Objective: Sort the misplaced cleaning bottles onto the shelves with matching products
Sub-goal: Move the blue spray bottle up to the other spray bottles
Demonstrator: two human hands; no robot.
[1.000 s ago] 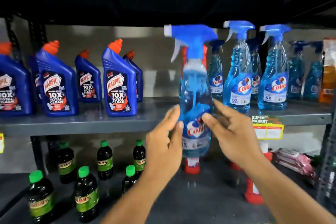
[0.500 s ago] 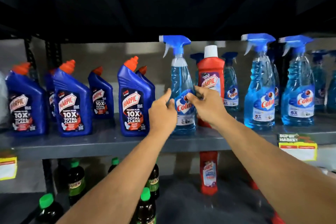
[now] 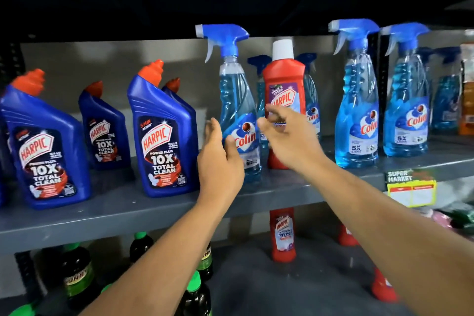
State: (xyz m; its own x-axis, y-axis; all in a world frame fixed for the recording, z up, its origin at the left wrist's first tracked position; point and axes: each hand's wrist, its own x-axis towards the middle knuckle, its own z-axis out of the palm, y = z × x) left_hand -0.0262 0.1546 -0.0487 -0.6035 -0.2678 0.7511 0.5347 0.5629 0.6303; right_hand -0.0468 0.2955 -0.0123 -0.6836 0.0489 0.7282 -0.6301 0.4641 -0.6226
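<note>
A blue Colin spray bottle (image 3: 237,100) stands upright on the grey middle shelf (image 3: 154,209), just right of the dark blue Harpic bottles (image 3: 164,136). My left hand (image 3: 220,161) is open right beside its lower left, fingers apart, holding nothing. My right hand (image 3: 287,136) hovers open in front of a red Harpic bottle (image 3: 284,77) with a white cap that stands among the Colin sprays. More Colin spray bottles (image 3: 359,100) line the shelf to the right.
On the lower shelf stand red Harpic bottles (image 3: 283,233) and dark bottles with green caps (image 3: 195,295). A yellow price tag (image 3: 410,188) hangs on the shelf edge at the right. An orange pack (image 3: 466,90) sits at the far right.
The Colin spray bottle was lifted from low down and set on the middle shelf. Both hands have since come off it and opened; the right hand has shifted toward the red bottle.
</note>
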